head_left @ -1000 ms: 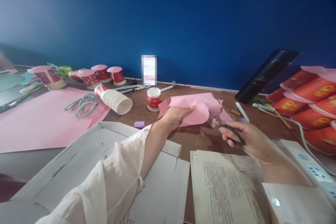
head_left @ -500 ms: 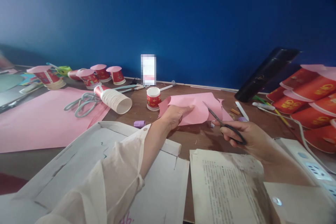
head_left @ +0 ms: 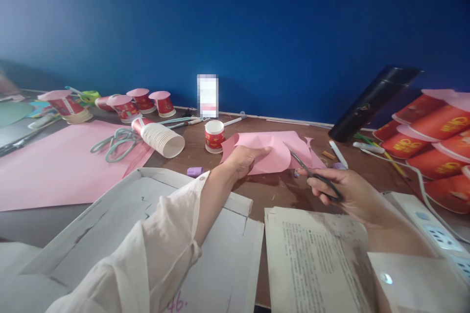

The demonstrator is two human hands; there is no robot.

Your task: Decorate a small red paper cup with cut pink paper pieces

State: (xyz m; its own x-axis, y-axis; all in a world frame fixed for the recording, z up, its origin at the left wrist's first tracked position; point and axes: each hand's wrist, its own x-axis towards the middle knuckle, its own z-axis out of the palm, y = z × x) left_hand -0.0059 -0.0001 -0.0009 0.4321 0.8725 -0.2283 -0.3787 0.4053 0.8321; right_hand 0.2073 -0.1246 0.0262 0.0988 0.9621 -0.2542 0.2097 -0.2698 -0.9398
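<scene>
My left hand point(head_left: 244, 160) pinches a sheet of pink paper point(head_left: 282, 159) at its left part, thumb on top, fingers mostly hidden underneath. The sheet has curved cut edges and lies raised over the brown table. My right hand point(head_left: 332, 186) is closed around the black handles of a pair of scissors point(head_left: 303, 164). Its blades point up and to the left and reach into the paper beside a curved cut. A short red paper cup point(head_left: 214, 137) with a white rim stands just left of the sheet. A purple cap point(head_left: 195, 171) lies nearer to me.
Stacked white-rimmed cups point(head_left: 161, 141) and another pair of scissors point(head_left: 117, 144) lie on the left by large pink sheets point(head_left: 55, 166). Cups with pink tops stand behind. Red cups point(head_left: 440, 127), a black cylinder point(head_left: 367, 102) and a power strip point(head_left: 433, 230) are at right. A booklet point(head_left: 312, 254) lies in front.
The hands, scissors and pink sheet hold nearly the same places. The sheet's back edge has dipped slightly, and the view has shifted a little.
</scene>
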